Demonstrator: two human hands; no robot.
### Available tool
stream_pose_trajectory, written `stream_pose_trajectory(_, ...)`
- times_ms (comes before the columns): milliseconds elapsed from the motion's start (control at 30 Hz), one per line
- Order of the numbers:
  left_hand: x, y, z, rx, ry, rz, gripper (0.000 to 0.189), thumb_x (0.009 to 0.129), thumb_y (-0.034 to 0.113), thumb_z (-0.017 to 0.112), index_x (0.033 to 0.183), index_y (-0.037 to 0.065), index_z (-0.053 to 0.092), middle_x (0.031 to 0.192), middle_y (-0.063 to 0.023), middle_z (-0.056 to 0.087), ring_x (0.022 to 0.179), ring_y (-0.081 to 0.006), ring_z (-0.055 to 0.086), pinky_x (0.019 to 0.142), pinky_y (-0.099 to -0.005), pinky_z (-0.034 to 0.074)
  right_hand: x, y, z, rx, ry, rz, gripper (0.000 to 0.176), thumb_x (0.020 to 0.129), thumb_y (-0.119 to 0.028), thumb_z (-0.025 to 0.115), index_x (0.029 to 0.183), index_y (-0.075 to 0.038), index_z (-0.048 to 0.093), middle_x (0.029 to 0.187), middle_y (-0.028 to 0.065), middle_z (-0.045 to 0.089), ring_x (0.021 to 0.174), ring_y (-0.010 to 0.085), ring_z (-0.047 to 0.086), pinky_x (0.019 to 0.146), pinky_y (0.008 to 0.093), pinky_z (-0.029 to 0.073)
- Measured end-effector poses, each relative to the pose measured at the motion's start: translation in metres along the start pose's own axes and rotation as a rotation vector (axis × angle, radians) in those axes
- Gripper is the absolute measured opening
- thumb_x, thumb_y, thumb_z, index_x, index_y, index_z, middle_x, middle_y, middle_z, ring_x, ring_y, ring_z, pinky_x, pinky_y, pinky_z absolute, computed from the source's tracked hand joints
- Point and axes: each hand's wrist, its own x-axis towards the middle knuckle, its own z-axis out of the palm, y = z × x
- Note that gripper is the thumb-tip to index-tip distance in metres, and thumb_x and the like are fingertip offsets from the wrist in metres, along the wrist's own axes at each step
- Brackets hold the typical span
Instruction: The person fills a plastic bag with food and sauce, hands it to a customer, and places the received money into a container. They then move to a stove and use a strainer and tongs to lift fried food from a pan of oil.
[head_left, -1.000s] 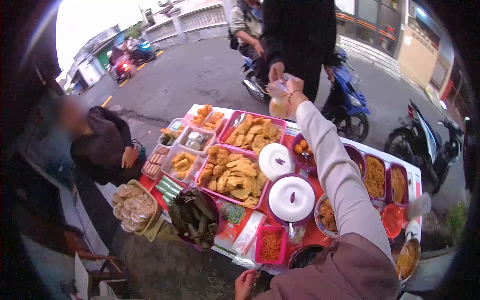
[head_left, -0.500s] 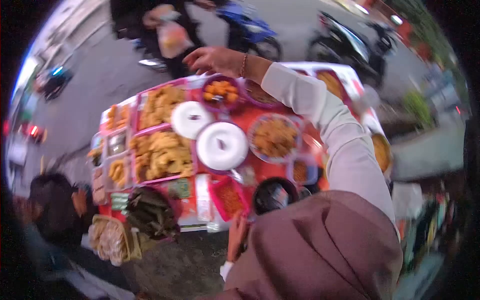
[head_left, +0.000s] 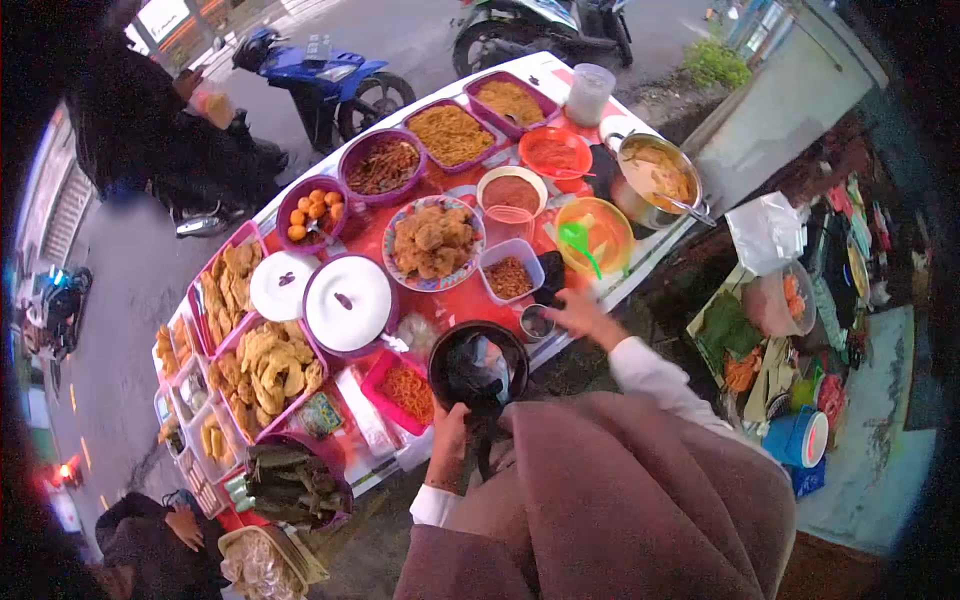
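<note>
My left hand is closed at the near rim of a black bowl, its thumb up against the edge and its other fingers mostly hidden. Bluish and white paper-like pieces lie inside that bowl. Slightly blurred, my right hand reaches over the table's near edge with fingers apart, right beside a small round metal cup. Close to it stand a square tub of brown bits and a yellow bowl with a green spoon. A pink tray of orange-red noodles lies left of the black bowl.
Fried foods, lidded white pots, purple bowls of food and a metal pot crowd the red-topped table. A person in dark clothes stands across it. Parked motorbikes line the far side.
My right arm has drawn back from the table's far side to the near edge by the metal cup. My left hand is now against the black bowl. The view has turned right.
</note>
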Motion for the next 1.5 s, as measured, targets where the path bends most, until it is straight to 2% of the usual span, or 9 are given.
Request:
stream_pose_trajectory(633, -0.038, -0.162, 0.246, 0.544, -0.963, -0.133, 0.071, 0.072, -0.001, 0.044, 0.139, 0.009, 0.024, 0.123, -0.013, 0.048, 0.104, -0.0243, 0.052, 0.087, -0.0345, 0.045, -0.237, 0.207, -0.164, 0.406, 0.119, 0.016, 0.03, 0.073, -0.007, 0.045, 0.098, -0.003, 0.061, 0.058, 0.0134, 0.061, 0.041, 0.0211, 0.058, 0.035, 0.0328, 0.046)
stream_pose_trajectory(733, -0.048, -0.238, 0.327, 0.679, -0.911, -0.504, 0.069, 0.073, 0.0, 0.048, 0.136, 0.018, 0.025, 0.105, -0.0076, 0.054, 0.084, -0.0201, 0.057, 0.076, -0.0353, 0.051, -0.296, 0.293, -0.169, 0.1, 0.723, -0.098, 0.032, 0.083, -0.024, 0.056, 0.108, -0.005, 0.058, 0.076, 0.0197, 0.064, 0.064, 0.0314, 0.064, 0.061, 0.0408, 0.05)
stream_pose_trajectory(800, -0.053, -0.293, 0.38, 0.992, -0.894, -0.371, 0.04, 0.081, 0.006, 0.046, 0.12, 0.002, 0.041, 0.094, -0.0103, 0.061, 0.077, -0.0229, 0.06, 0.066, -0.0347, 0.05, -0.37, 0.33, -0.209, 0.41, 0.71, -0.036, 0.038, 0.086, -0.028, 0.057, 0.118, -0.006, 0.054, 0.079, 0.0171, 0.065, 0.068, 0.0215, 0.065, 0.063, 0.0361, 0.05)
stream_pose_trajectory(867, -0.007, -0.388, 0.39, 0.676, -1.849, 0.345, 0.038, 0.075, -0.003, 0.041, 0.113, -0.002, 0.049, 0.092, -0.0083, 0.053, 0.069, -0.0225, 0.056, 0.073, -0.0371, 0.053, -0.426, 0.393, -0.22, 0.769, 0.798, -0.041, 0.036, 0.089, -0.022, 0.053, 0.119, -0.004, 0.053, 0.078, 0.0059, 0.064, 0.061, 0.0098, 0.057, 0.059, 0.0259, 0.048)
stream_pose_trajectory(933, -0.11, -0.39, 0.489, 0.791, -1.04, -0.801, 0.023, 0.077, -0.002, 0.041, 0.095, -0.008, 0.054, 0.089, -0.0106, 0.052, 0.073, -0.0261, 0.056, 0.08, -0.0404, 0.053, -0.475, 0.45, -0.233, 0.881, 0.883, 0.11, 0.032, 0.089, -0.019, 0.052, 0.117, -0.004, 0.056, 0.082, 0.0036, 0.065, 0.064, 0.0088, 0.057, 0.056, 0.0234, 0.047)
stream_pose_trajectory(1200, -0.101, -0.686, 0.729, 0.403, -1.149, -1.185, 0.04, 0.085, 0.011, 0.042, 0.122, -0.005, 0.043, 0.118, -0.0218, 0.052, 0.103, -0.0367, 0.055, 0.089, -0.0497, 0.048, -0.559, 0.664, -0.241, 1.282, 1.425, 0.264, 0.021, 0.088, -0.01, 0.052, 0.107, -0.004, 0.06, 0.078, 0.002, 0.062, 0.064, 0.009, 0.056, 0.056, 0.023, 0.046)
stream_pose_trajectory(1267, -0.077, -0.773, 0.785, 0.449, -1.105, -1.041, 0.04, 0.087, 0.022, 0.048, 0.119, -0.003, 0.048, 0.109, -0.0208, 0.058, 0.098, -0.0319, 0.059, 0.084, -0.0423, 0.05, -0.586, 0.723, -0.21, 1.238, 1.477, 0.469, 0.02, 0.088, -0.012, 0.055, 0.106, -0.004, 0.06, 0.077, 0.002, 0.06, 0.063, 0.0095, 0.054, 0.055, 0.0228, 0.044)
stream_pose_trajectory(1333, -0.046, -0.84, 0.803, 1.311, -1.746, 0.775, 0.047, 0.086, 0.036, 0.056, 0.111, -0.003, 0.054, 0.095, -0.0209, 0.062, 0.088, -0.0298, 0.062, 0.077, -0.0396, 0.049, -0.616, 0.78, -0.132, 1.244, 1.557, 0.575, 0.022, 0.087, -0.016, 0.058, 0.105, -0.004, 0.06, 0.076, 0.0014, 0.059, 0.062, 0.0094, 0.052, 0.053, 0.0235, 0.042)
stream_pose_trajectory(1500, -0.122, -0.832, 0.865, 1.773, -1.297, 0.662, 0.056, 0.079, 0.048, 0.062, 0.095, -0.005, 0.061, 0.091, -0.0259, 0.062, 0.087, -0.0394, 0.061, 0.076, -0.045, 0.046, -0.686, 0.777, 0.048, 2.212, 1.78, 0.657, 0.028, 0.088, -0.04, 0.058, 0.081, -0.013, 0.059, 0.069, -0.0006, 0.054, 0.058, 0.0124, 0.051, 0.055, 0.0273, 0.046)
